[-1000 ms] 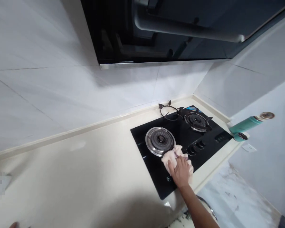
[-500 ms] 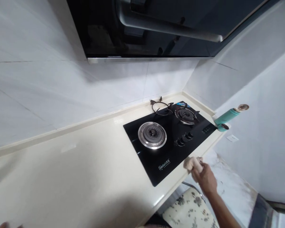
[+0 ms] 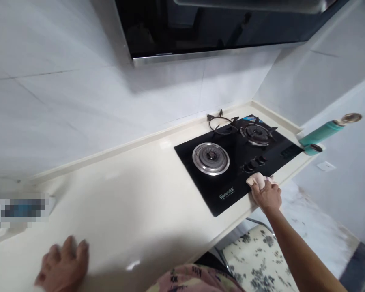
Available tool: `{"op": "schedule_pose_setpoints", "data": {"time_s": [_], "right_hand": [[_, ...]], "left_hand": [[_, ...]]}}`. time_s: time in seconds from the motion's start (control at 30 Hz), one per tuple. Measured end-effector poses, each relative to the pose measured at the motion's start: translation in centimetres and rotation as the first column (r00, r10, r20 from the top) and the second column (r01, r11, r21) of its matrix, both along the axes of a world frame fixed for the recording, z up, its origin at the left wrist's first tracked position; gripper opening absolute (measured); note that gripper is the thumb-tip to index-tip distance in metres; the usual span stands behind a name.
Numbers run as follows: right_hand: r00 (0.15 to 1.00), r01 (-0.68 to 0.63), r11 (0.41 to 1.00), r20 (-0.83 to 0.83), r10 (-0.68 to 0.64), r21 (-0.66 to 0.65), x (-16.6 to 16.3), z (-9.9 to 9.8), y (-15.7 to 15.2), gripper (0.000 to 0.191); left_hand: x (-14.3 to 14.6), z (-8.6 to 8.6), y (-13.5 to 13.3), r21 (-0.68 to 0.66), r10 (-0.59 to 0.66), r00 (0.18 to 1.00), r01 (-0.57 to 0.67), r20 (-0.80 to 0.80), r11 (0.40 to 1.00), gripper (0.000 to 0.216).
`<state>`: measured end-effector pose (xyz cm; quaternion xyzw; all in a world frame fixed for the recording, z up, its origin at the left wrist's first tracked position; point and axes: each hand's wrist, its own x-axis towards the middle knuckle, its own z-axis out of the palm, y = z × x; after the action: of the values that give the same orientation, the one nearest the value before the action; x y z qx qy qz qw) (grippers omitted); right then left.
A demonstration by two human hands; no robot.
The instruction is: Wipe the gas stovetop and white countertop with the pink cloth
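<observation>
My right hand grips a pale, crumpled cloth at the front edge of the black gas hob, near its knobs. Part of the cloth is hidden by my fingers. The left burner has no pot stand over it. A black pot stand lies loose at the hob's back edge, while the right burner has its own stand around it. At the lower left, my left hand rests on the cream countertop, fingers apart and holding nothing.
A dark range hood hangs above the hob. A green cylinder-shaped bottle and a small green cup-like piece stand at the counter's right end. Below the front edge is a floral-patterned chair seat. A blurred-out item lies far left.
My right hand has brought the cloth from the counter's front edge up onto the hob's edge. My left hand has come further into view on the countertop. The view has shifted left and down.
</observation>
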<state>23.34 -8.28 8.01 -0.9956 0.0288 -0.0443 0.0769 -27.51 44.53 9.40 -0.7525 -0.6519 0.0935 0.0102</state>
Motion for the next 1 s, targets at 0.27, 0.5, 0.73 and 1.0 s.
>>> {"op": "schedule_pose_setpoints", "data": {"time_s": [0.27, 0.5, 0.73, 1.0], "right_hand": [[0.909, -0.413, 0.91, 0.068, 0.41, 0.033, -17.7, -1.0, 8.3, 0.062], [0.696, -0.716, 0.689, 0.04, 0.717, 0.113, -33.5, 0.2, 16.7, 0.04], [0.407, -0.706, 0.305, 0.014, 0.913, 0.639, -44.8, 1.9, 21.6, 0.044], [0.632, -0.273, 0.317, -0.079, 0.771, 0.908, -35.8, 3.8, 21.2, 0.059]], "left_hand": [[-0.9, 0.4, -0.1, 0.102, -0.127, 0.953, 0.102, 0.275, 0.99, 0.072], [-1.0, 0.1, -0.9, 0.152, -0.171, 0.939, 0.13, 0.298, 0.98, 0.064], [-1.3, 0.0, -1.2, 0.155, -0.183, 0.936, 0.142, 0.299, 0.978, 0.063], [-1.6, -0.5, -1.2, 0.132, -0.153, 0.936, 0.116, 0.319, 0.984, 0.062]]}}
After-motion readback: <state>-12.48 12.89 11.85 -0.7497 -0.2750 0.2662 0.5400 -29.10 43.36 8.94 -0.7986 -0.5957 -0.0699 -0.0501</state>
